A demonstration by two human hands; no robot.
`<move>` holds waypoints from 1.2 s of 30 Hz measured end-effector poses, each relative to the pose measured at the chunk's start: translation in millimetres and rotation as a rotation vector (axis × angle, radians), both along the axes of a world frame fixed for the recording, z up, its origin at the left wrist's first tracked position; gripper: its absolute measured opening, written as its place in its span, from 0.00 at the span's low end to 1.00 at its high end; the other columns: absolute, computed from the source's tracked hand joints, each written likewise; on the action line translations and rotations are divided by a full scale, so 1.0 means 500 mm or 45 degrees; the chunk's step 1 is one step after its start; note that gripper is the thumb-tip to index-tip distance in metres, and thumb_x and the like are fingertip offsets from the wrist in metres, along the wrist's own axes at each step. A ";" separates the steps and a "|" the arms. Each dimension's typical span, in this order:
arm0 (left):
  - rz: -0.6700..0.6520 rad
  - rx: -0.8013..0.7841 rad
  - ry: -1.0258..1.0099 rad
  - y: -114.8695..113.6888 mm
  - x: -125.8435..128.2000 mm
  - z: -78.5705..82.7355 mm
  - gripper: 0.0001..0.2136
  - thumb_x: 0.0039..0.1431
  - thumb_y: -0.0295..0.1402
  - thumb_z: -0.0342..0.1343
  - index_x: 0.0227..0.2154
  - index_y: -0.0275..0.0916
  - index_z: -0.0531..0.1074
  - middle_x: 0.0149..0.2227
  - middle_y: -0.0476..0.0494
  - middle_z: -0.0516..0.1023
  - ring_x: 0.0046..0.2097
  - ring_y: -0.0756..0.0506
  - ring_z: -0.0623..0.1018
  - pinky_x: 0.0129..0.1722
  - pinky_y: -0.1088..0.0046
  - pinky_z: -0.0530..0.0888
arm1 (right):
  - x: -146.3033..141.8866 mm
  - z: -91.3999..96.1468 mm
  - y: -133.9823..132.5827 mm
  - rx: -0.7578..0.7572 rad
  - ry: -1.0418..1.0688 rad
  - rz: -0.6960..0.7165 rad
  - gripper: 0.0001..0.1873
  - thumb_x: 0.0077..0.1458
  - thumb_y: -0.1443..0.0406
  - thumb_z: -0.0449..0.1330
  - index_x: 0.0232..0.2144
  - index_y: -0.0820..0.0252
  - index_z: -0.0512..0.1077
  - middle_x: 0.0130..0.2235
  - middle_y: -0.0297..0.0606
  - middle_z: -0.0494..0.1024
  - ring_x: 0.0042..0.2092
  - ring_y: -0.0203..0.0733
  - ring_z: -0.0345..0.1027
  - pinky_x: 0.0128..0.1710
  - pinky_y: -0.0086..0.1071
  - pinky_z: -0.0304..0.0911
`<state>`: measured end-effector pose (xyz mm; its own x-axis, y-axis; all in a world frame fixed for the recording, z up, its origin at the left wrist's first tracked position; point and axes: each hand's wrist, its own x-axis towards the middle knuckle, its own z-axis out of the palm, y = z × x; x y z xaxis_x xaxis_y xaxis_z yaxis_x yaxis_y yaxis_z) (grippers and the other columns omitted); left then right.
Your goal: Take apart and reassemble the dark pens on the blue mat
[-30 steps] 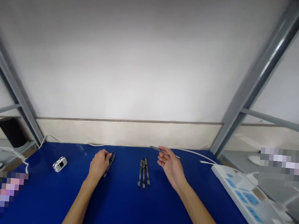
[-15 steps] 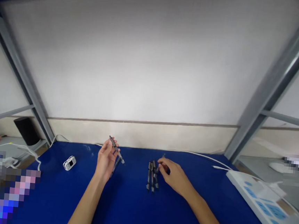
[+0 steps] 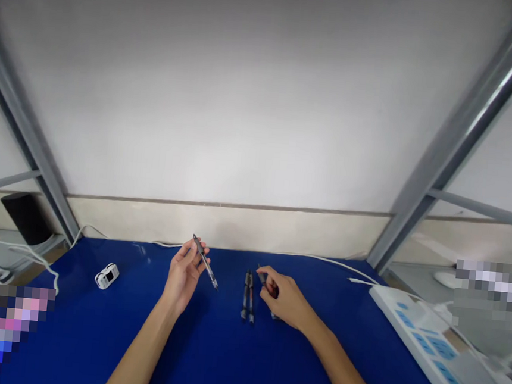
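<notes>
My left hand (image 3: 183, 278) is raised over the blue table, its thumb and fingers pinching a dark pen (image 3: 208, 265) with a clear barrel. This pen slants down to the right, its lower tip free in the air. My right hand (image 3: 285, 296) is low over the table, fingers curled on another dark pen (image 3: 261, 276); the hand covers most of that pen, and a pen end shows below the palm. Just left of these fingers, two similar pens (image 3: 248, 296) lie side by side, pointing roughly toward me.
A small white device (image 3: 107, 276) with a dark screen lies on the left of the blue table (image 3: 214, 361). At the right edge is a white power strip (image 3: 421, 350) with blue sockets. A white cable (image 3: 334, 263) runs along the back; a black speaker-like box (image 3: 26, 218) stands beyond the left post.
My view has swung slightly right. The left hand's pen has turned a little and shows more fully. My right hand has come closer to the pens, covering the right side of the group.
</notes>
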<state>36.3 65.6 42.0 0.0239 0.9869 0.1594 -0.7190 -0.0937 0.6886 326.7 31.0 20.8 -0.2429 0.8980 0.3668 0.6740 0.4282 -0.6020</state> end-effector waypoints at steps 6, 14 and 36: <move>-0.066 -0.028 0.032 -0.004 0.019 -0.011 0.14 0.59 0.38 0.69 0.45 0.39 0.78 0.45 0.40 0.81 0.46 0.44 0.82 0.43 0.69 0.79 | 0.000 0.002 0.001 0.067 0.003 -0.108 0.16 0.60 0.65 0.56 0.49 0.51 0.73 0.26 0.28 0.68 0.28 0.39 0.64 0.32 0.32 0.57; -0.087 -0.063 -0.009 -0.010 0.038 -0.021 0.13 0.58 0.36 0.70 0.42 0.38 0.77 0.46 0.40 0.82 0.47 0.43 0.82 0.49 0.62 0.79 | -0.006 -0.001 -0.007 -0.010 -0.421 -0.273 0.12 0.55 0.66 0.59 0.43 0.54 0.71 0.26 0.28 0.71 0.30 0.40 0.68 0.30 0.31 0.48; -0.240 0.002 0.145 -0.049 0.110 -0.047 0.21 0.56 0.36 0.71 0.51 0.41 0.75 0.56 0.35 0.80 0.59 0.37 0.78 0.61 0.54 0.73 | -0.079 0.006 -0.032 0.026 0.084 0.136 0.17 0.75 0.55 0.46 0.42 0.54 0.72 0.34 0.35 0.77 0.36 0.42 0.73 0.37 0.32 0.63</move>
<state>91.4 41.1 18.5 0.2262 0.9630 0.1464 -0.6414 0.0342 0.7664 287.1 14.8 24.0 -0.3116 0.8604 0.4033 0.5833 0.5082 -0.6336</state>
